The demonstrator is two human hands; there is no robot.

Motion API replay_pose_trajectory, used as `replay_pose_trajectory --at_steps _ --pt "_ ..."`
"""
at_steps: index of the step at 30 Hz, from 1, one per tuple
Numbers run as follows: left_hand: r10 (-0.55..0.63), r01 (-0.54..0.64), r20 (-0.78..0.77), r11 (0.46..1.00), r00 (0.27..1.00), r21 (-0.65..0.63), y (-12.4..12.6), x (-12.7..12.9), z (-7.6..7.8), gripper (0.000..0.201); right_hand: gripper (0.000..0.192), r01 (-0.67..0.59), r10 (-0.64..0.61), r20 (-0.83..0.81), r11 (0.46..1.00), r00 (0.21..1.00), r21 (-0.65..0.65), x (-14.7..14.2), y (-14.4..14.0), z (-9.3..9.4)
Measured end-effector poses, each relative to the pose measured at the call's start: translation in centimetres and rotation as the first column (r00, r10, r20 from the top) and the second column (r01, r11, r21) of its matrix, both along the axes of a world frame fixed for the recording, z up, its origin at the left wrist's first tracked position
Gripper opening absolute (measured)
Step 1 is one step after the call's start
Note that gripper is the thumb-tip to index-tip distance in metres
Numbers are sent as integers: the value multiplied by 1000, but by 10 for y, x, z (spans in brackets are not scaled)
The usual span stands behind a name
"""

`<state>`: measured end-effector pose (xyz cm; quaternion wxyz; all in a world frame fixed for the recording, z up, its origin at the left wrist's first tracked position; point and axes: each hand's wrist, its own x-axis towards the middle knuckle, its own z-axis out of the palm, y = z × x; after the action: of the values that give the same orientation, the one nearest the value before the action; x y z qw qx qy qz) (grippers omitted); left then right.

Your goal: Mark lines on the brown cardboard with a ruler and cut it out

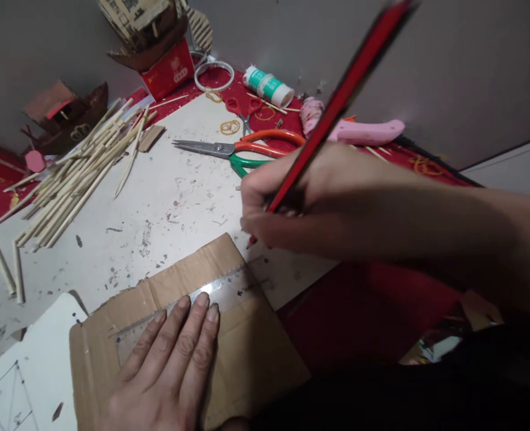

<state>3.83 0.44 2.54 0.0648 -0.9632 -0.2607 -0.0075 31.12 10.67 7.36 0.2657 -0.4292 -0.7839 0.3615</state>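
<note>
Head view: right hand (pixel 291 203) pinching red pencil (pixel 332 114), tip at far end of clear ruler (pixel 211 296) (long axis up-right), left hand (pixel 170 365) flat, pinning it to cardboard (pixel 265 359).

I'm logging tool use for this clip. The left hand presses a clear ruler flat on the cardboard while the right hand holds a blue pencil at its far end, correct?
Not quite: the pencil is red, not blue. The head view shows the right hand gripping it, while the left hand presses the clear ruler flat on the cardboard.

Dim, warm indoor light, soft shadows, wide-angle bending at edges, motion blur on red pencil (pixel 341 99).
</note>
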Motion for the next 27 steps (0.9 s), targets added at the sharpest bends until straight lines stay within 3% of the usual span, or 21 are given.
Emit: replay_pose_trajectory --at_steps 3,6,12,17,23,27 --pt "-11 11 8 1000 1000 3 1 -1 2 89 24 100 -121 -191 988 974 -118 4 2 -1" --pt "-14 14 -1 1000 1000 -13 -1 0 2 81 28 39 -81 -269 986 960 -159 2 7 -13" --pt "104 -100 187 994 977 -32 -16 7 -7 57 25 -66 70 -79 997 994 48 -1 12 -36" --pt "106 -91 122 988 987 -124 -15 10 3 64 28 -118 117 14 977 993 178 -1 9 -47" --pt "141 -137 38 986 989 -98 -13 16 13 69 24 -272 251 104 886 962 376 -6 6 -57" --pt "179 -179 -14 976 984 -126 -15 16 11 82 28 -389 358 154 824 921 412 -9 5 -63"
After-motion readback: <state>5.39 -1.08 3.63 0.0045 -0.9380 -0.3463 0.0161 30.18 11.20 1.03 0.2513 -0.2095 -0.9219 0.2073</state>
